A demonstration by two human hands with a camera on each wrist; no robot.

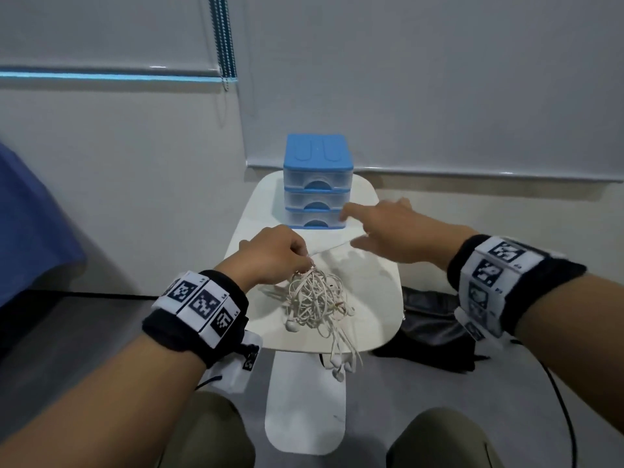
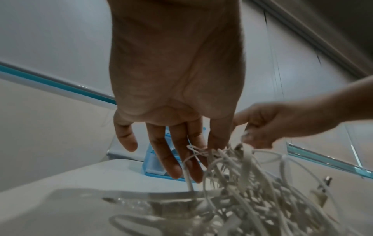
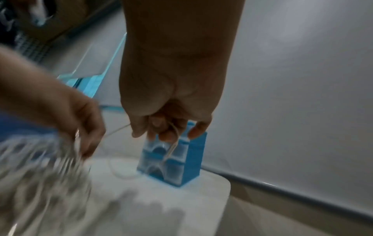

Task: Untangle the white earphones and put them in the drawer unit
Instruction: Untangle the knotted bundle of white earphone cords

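Observation:
A tangled bundle of white earphones (image 1: 314, 298) lies on a small white table (image 1: 374, 292), with earbuds hanging over the near edge. My left hand (image 1: 308, 263) pinches the top of the bundle (image 2: 242, 183). My right hand (image 1: 349, 229) is in front of the lowest drawer and grips one thin cord (image 1: 331, 248), which is stretched between the two hands. The right wrist view shows that cord (image 3: 117, 130) running into my curled fingers (image 3: 161, 135). The blue drawer unit (image 1: 317, 184) stands at the table's far end with all three clear drawers shut.
A black bag (image 1: 432, 322) lies on the floor right of the table. Blue fabric (image 1: 33, 214) is at far left. A wall with roller blinds stands close behind the drawer unit. My knees are below the table's narrow stem.

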